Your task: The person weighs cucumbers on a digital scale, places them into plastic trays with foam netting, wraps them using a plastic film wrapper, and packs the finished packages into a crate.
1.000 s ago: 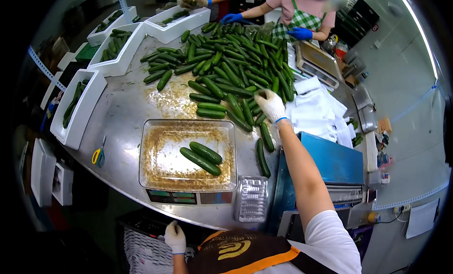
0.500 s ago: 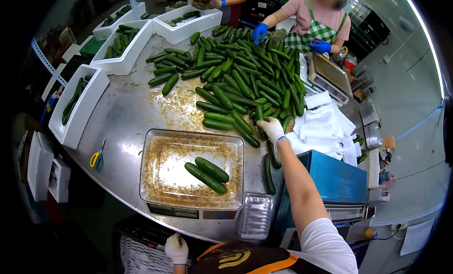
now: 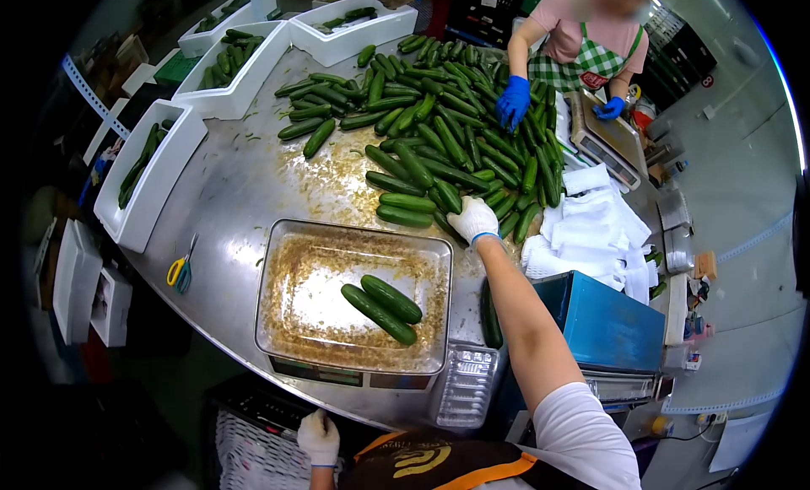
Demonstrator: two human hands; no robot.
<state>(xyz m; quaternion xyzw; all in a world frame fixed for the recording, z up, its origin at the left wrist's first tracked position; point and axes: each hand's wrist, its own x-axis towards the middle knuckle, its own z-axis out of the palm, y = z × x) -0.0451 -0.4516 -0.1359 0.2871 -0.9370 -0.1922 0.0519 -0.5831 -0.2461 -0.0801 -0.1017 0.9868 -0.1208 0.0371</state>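
Here, cucumbers (image 3: 405, 216) gleam dark green; I cannot tell if left hand (image 3: 319, 439) or right hand (image 3: 474, 220) grips one.

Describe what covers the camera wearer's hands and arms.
The right hand and left hand wear white fabric gloves, edged in blue at the wrist. On the right, a short white sleeve leaves the forearm bare; any left sleeve is out of view.
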